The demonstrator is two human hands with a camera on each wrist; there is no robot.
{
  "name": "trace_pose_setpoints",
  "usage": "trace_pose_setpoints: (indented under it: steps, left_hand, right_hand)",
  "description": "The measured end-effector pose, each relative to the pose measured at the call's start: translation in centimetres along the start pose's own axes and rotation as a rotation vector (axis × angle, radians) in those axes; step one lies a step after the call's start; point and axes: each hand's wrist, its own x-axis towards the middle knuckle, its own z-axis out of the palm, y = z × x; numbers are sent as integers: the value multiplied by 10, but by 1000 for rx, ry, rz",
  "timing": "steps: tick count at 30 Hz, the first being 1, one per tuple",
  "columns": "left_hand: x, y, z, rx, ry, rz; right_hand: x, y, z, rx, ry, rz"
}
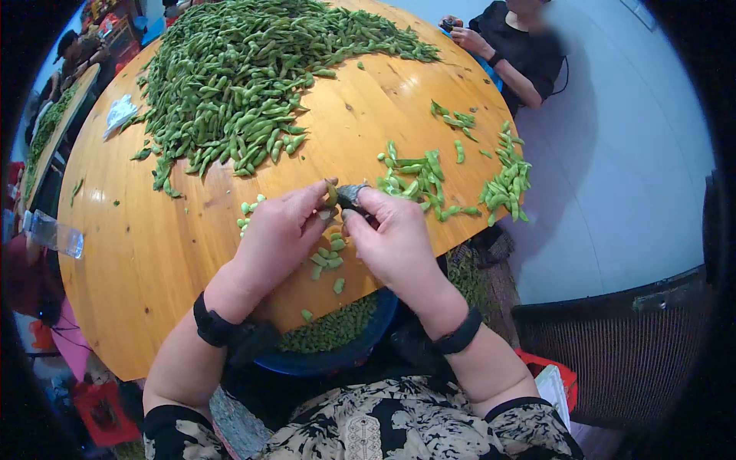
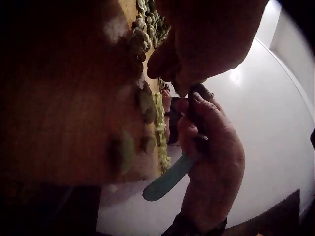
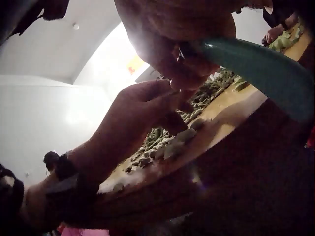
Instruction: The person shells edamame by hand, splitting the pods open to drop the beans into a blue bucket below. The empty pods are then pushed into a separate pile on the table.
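Note:
Over the near table edge, my left hand point(image 1: 276, 230) pinches a brownish-green bean pod point(image 1: 332, 194) between thumb and fingertips. My right hand point(image 1: 402, 239) meets it there, fingers curled round a tool with a long teal handle point(image 3: 261, 64); the fingers hide its working end. A grey wrapping point(image 1: 352, 192) covers a right fingertip. That handle point(image 2: 168, 181) juts out below the right hand in the left wrist view. Loose pale green beans point(image 1: 328, 259) lie on the wood under my hands, and more beans point(image 1: 247, 211) sit beside the left one.
A big heap of pods point(image 1: 230, 84) covers the far left of the round wooden table point(image 1: 153, 291). Lighter pods point(image 1: 422, 176) lie to the right. Below the near edge, a blue basin point(image 1: 389, 310) holds green beans. A clear plastic container point(image 1: 57, 234) sits left; another person point(image 1: 525, 54) sits far right.

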Motion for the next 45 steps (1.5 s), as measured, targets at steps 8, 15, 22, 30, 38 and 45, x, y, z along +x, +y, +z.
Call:
trace_pose_setpoints:
  steps: [8, 15, 22, 30, 38, 45]
  left_hand:
    - [-1, 20, 3, 28, -51, -60]
    - [-2, 18, 4, -372, -103, -215]
    - [2, 5, 0, -866, -188, -486]
    - [6, 5, -10, -804, -112, -663]
    - [2, -11, -8, -370, -55, -523]
    - [4, -1, -14, 340, -108, -261]
  right_hand:
    - [-13, -15, -11, 420, -100, 315]
    - [-14, -12, -22, 646, -184, 469]
    - [-5, 1, -25, 840, -258, 569]
    - [-5, -10, -8, 587, -261, 403]
    - [8, 11, -36, 634, -80, 465]
    - [18, 48, -81, 145, 28, 303]
